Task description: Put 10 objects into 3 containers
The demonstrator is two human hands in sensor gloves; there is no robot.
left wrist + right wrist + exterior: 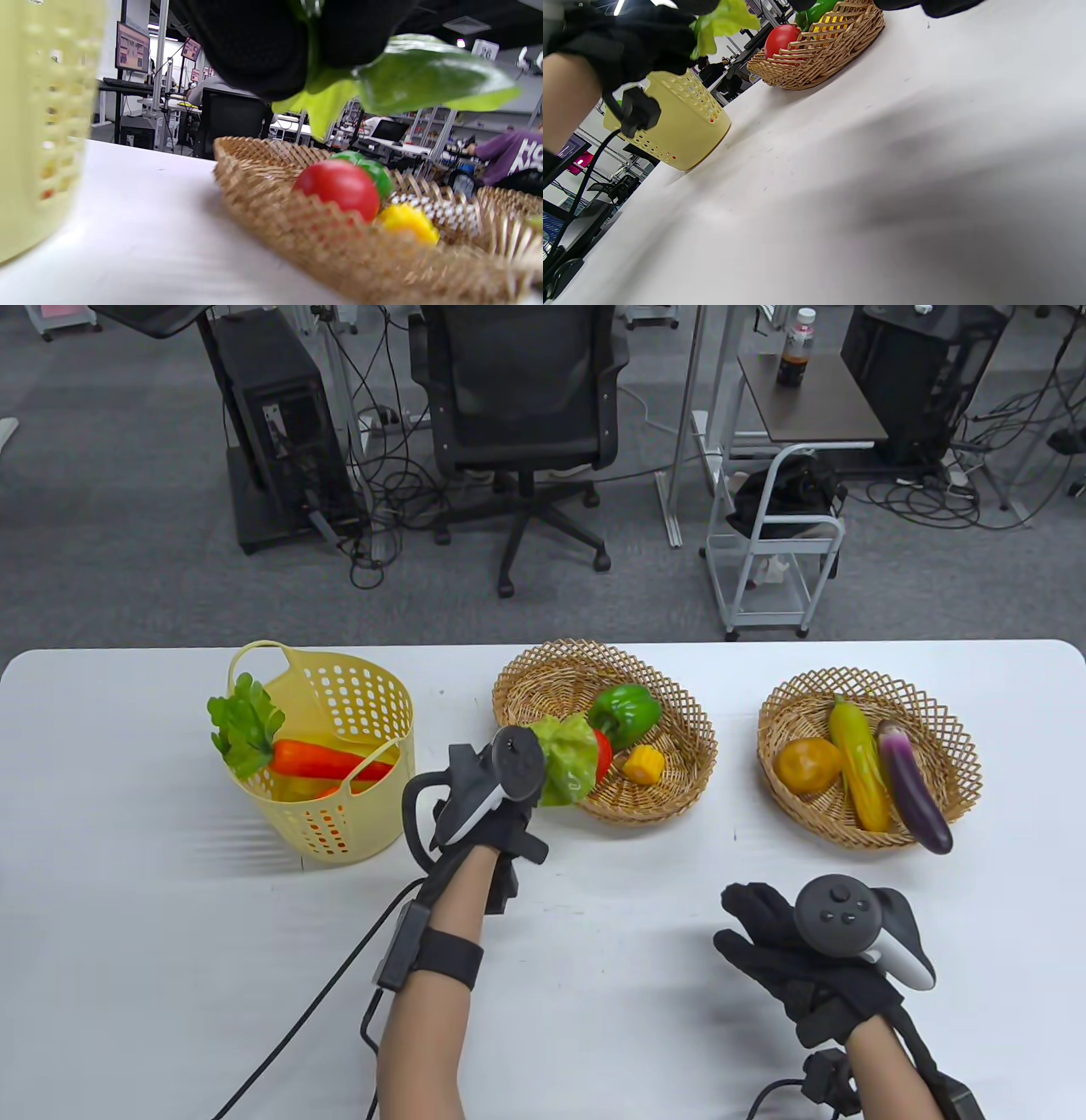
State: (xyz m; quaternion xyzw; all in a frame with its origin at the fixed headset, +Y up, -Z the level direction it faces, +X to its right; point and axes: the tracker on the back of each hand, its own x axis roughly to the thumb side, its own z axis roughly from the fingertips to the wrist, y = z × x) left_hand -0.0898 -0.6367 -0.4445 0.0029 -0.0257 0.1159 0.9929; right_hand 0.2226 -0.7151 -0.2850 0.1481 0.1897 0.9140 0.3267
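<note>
My left hand (501, 780) holds a green lettuce (567, 759) above the near left rim of the middle wicker basket (679, 712); the lettuce also shows in the left wrist view (407, 76). That basket holds a red tomato (339, 188), a green pepper (625, 712) and a small yellow piece (645, 764). The right wicker basket (954, 729) holds an orange (808, 764), a corn cob (861, 763) and an eggplant (912, 785). The yellow plastic basket (356, 695) holds a carrot (327, 760) with leaves. My right hand (764, 933) rests empty on the table.
The white table (170, 942) runs to its far edge behind the baskets. A cable (322, 993) trails from my left wrist across the table. An office chair (517, 407) and a cart (780, 543) stand beyond the table.
</note>
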